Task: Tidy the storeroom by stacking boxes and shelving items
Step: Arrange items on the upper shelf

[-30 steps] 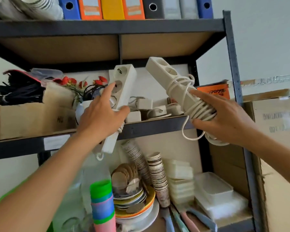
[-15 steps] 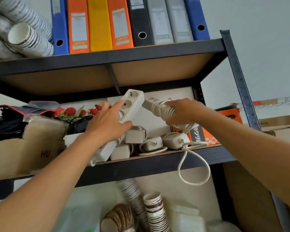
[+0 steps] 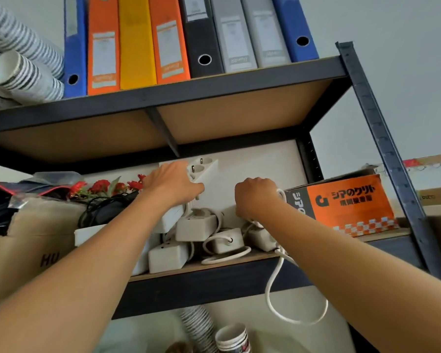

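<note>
L hand (image 3: 175, 186) is gripping a white power strip (image 3: 205, 170) mid-body, fingers curled round it. The strip is sitting tilted on the mid shelf (image 3: 214, 284), socket end up and leaning twd the white back panel, lower end hidden behind the forearm. R hand (image 3: 256, 197) is closing in a fist round a white cord (image 3: 280, 262) bundle; whatever's inside is mostly hidden. One loop is hanging below the shelf edge. White adapters (image 3: 196, 226) are lying piled btwn the two hands. An orange box (image 3: 351, 205) is sitting just R of the R hand, a cardboard box (image 3: 36, 240) far L. Binders (image 3: 136, 44) are standing on the shelf above.
</note>
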### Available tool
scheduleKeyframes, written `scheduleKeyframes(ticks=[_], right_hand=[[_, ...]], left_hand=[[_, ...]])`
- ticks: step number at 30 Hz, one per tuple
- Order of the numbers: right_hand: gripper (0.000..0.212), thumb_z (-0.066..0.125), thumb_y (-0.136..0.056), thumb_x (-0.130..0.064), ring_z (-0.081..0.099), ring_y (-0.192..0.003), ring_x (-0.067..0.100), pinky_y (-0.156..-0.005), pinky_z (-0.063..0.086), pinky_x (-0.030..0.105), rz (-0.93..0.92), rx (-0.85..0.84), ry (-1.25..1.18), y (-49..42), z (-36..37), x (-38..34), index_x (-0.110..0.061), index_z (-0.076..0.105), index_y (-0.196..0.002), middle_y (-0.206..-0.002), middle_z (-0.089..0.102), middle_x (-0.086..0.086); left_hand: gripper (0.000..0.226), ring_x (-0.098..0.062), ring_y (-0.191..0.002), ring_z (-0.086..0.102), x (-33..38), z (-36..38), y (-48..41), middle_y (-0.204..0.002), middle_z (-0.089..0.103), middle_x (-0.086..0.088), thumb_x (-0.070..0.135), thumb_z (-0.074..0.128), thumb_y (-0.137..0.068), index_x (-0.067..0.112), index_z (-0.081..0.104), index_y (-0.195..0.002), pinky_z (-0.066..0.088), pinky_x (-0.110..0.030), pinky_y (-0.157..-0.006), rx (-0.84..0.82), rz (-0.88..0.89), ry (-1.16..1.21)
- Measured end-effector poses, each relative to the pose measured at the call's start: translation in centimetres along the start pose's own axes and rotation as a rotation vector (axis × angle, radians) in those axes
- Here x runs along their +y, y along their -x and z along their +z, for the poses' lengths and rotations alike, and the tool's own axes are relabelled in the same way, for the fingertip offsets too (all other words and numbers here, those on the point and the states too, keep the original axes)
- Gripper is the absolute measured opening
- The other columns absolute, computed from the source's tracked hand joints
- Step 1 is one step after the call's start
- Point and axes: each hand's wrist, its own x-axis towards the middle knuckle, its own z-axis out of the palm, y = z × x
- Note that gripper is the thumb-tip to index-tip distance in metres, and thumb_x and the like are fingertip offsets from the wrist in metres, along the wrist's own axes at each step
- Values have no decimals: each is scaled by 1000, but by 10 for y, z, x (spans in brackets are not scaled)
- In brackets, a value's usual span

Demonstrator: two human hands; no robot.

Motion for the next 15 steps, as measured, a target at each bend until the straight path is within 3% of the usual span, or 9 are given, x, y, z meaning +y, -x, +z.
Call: scheduleKeyframes(ticks=[2, 4, 6, 10, 13, 15], right_hand=[[24, 56, -90, -29, 60, -96, 27, -87, 49, 38, -34, 48, -41, 2, -1, 6, -11, 58, -105, -100, 61, 5], [22, 53, -92, -35, 55, -85, 23, -75, 44, 32, -82, 94, -77, 9, -3, 12, -14, 51, -89, -82, 52, 0], [24, 50, -92, -38, 55, -82, 22, -68, 38, 30, -110, 149, -100, 18, -1, 19, -16, 51, -81, -79, 51, -1], [35, 45, -92, -44, 60, -97, 23, -72, 41, 31, -129, 220, -187, 31, 13, 32, -23, 66, -112, -109, 66, -1], [35, 43, -93, -42, 60, -100, 24, -74, 41, 32, -156, 286, -204, 34, 20, 34, -25, 66, -113, -112, 65, -1], [36, 40, -95, -42, 60, -99, 23, -73, 39, 31, -173, 314, -202, 32, 24, 32, -25, 65, -115, -110, 65, 0]], left_hand=[[38, -26, -98, 54, 11, 1, -8, -109, 61, -2, 42, 63, -79, 27, 56, -113, 36, -32, -67, -5, -2, -17], [38, -27, -99, 54, 23, 3, -14, -110, 60, -4, 40, 64, -79, 24, 57, -112, 36, -34, -69, -11, -12, -23], [39, -26, -94, 52, 34, 8, -22, -109, 60, -4, 38, 65, -79, 22, 57, -113, 36, -34, -70, -18, -8, -51], [39, -28, -103, 55, 54, 21, -37, -110, 59, -4, 37, 62, -82, 19, 58, -116, 43, -35, -75, -62, 19, -162], [36, -28, -109, 56, 74, 35, -47, -115, 59, -5, 35, 59, -84, 17, 56, -116, 50, -40, -90, -133, 45, -297], [36, -27, -104, 58, 86, 46, -50, -111, 60, -6, 33, 59, -85, 16, 57, -117, 51, -42, -90, -184, 41, -401]])
